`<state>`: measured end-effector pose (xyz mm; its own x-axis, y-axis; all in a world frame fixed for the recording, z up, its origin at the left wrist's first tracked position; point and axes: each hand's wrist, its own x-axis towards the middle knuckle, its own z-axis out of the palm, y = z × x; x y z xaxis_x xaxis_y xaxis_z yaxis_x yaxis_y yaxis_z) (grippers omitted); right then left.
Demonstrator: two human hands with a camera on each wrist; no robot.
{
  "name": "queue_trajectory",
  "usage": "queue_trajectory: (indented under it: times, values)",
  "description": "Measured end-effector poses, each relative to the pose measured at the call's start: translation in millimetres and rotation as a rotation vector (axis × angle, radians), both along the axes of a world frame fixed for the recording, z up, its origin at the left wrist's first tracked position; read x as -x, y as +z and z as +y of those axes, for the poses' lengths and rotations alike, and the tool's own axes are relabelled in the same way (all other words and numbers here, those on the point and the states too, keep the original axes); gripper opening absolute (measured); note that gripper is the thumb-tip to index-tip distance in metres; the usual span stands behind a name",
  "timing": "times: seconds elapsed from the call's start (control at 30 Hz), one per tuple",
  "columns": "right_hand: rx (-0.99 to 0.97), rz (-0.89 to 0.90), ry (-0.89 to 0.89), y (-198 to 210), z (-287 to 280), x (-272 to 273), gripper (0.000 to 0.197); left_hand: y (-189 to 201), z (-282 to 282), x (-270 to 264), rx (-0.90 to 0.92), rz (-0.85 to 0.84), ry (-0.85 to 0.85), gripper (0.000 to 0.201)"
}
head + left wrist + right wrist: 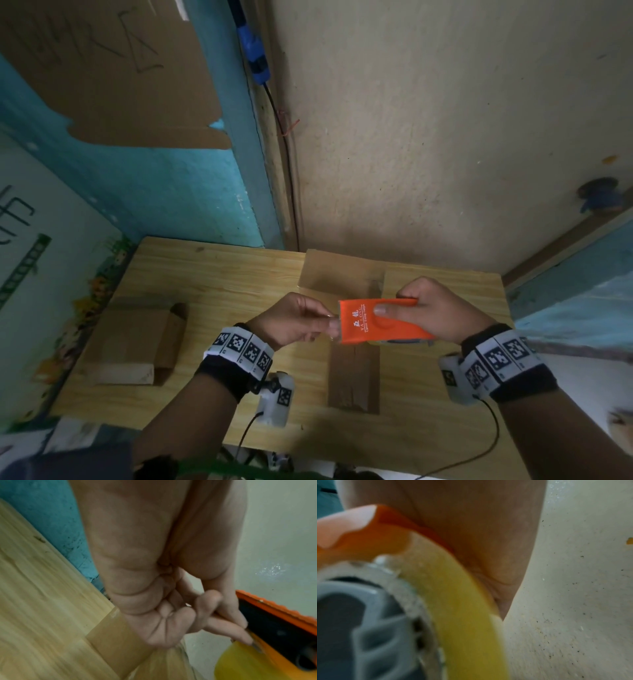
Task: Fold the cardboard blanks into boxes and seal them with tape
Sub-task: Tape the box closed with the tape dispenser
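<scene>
Gripping the orange tape dispenser (383,322) above the table, the right hand (435,308) had its thumb laid flat across the smooth plastic cover and its fingers wrapped over the far edge. The left hand (294,320) pinched the tape end at the dispenser's left edge between thumb and forefinger; the left wrist view showed those fingertips (240,632) against a serrated orange blade edge (281,612), though the tape strip itself was too thin to make out. A yellowish, translucent tape roll (462,601) sat on a grey ribbed hub (359,622), blurred at close range in the right wrist view.

A brown corrugated cardboard blank (352,346) lay flat on the pale wood-grain table (212,274) directly below the dispenser, its middle hidden by the hands. A second cardboard blank (137,342), partly folded with one flap raised, lay well apart to the left. Marker-patterned wristbands (243,347) circled both wrists. Handwriting on the cardboard sheet (113,68) fixed to the wall was illegible.
</scene>
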<state>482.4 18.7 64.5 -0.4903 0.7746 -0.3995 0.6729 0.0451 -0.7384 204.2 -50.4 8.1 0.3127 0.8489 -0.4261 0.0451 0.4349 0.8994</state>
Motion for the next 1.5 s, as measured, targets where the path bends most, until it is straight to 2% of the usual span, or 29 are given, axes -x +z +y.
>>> queue_trajectory:
  times: [0.1,0.27,0.37,0.5,0.63,0.77,0.9,0.97,1.03,1.2,1.33,1.5]
  values:
    - [-0.001,0.04,-0.003,2.9,-1.7,-4.9,0.07,10.3,8.5,5.6,-0.046,0.056,-0.025,0.005]
    - [0.001,0.091,-0.008,11.1,-2.1,-13.5,0.075,20.8,15.4,13.7,0.12,0.105,-0.062,0.031]
    - [-0.002,0.062,-0.057,10.6,0.6,-32.2,0.082,17.5,12.1,34.9,0.178,0.158,-0.005,0.037]
    - [0.008,0.026,-0.137,4.2,2.5,-54.0,0.089,11.5,4.0,58.5,0.254,0.208,0.033,0.029]
    - [0.058,0.023,-0.172,-7.1,0.0,-58.4,0.066,6.5,0.2,52.5,0.282,0.203,0.078,0.026]
    - [0.084,0.025,-0.224,-15.2,-3.2,-65.1,0.078,5.1,0.8,50.0,0.269,0.196,0.096,0.025]
    - [0.055,-0.03,-0.3,-20.4,-5.6,-82.7,0.066,2.3,3.0,71.4,0.265,0.241,0.191,0.023]
    - [0.061,-0.055,-0.315,-22.2,-7.1,-89.1,0.075,-4.5,2.7,78.2,0.279,0.237,0.216,0.016]
    - [0.077,-0.079,-0.322,-26.5,-8.6,-90.6,0.078,-16.4,3.2,74.8,0.281,0.265,0.266,0.014]
    - [0.074,-0.16,-0.311,-34.6,-8.6,-91.6,0.064,-39.1,3.9,54.7,0.302,0.312,0.337,0.015]
    - [0.071,-0.161,-0.338,-40.6,-10.8,-94.5,0.062,-42.6,6.5,41.1,0.202,0.328,0.407,0.004]
    - [0.087,-0.144,-0.373,-46.5,-12.0,-100.0,0.063,-42.6,10.0,35.1,0.157,0.265,0.469,0.008]
